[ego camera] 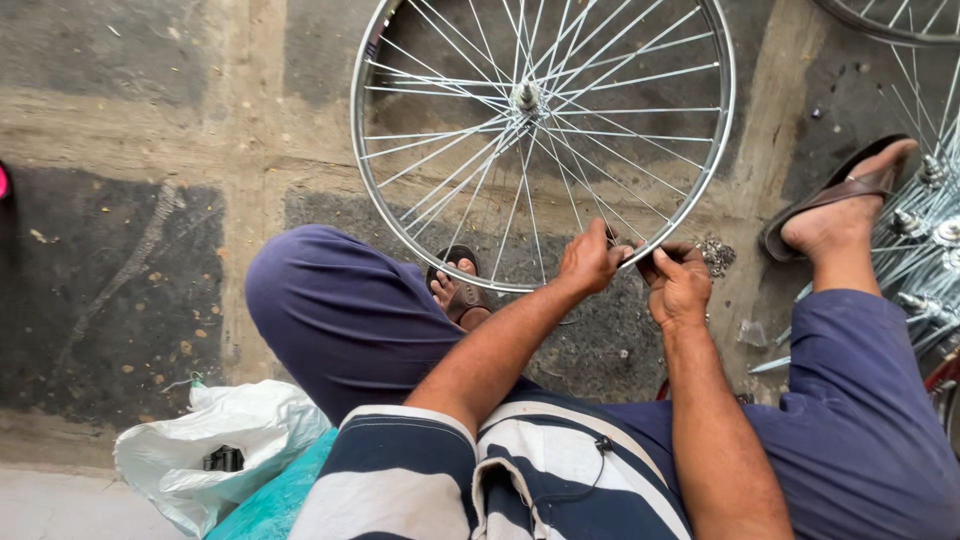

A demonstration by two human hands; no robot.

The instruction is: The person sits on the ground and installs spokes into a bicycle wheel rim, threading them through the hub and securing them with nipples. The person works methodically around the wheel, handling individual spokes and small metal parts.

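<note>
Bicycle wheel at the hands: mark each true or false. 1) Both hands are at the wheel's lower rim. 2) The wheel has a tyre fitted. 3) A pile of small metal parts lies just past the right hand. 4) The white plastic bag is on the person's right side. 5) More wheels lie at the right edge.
1) True: the left hand and right hand meet at the lower rim of the bicycle wheel.
2) False: the rim is bare metal, with spokes only.
3) True: the small metal parts sit on the ground beside that hand.
4) False: the white plastic bag lies on the left.
5) True: other wheels show there.
</note>
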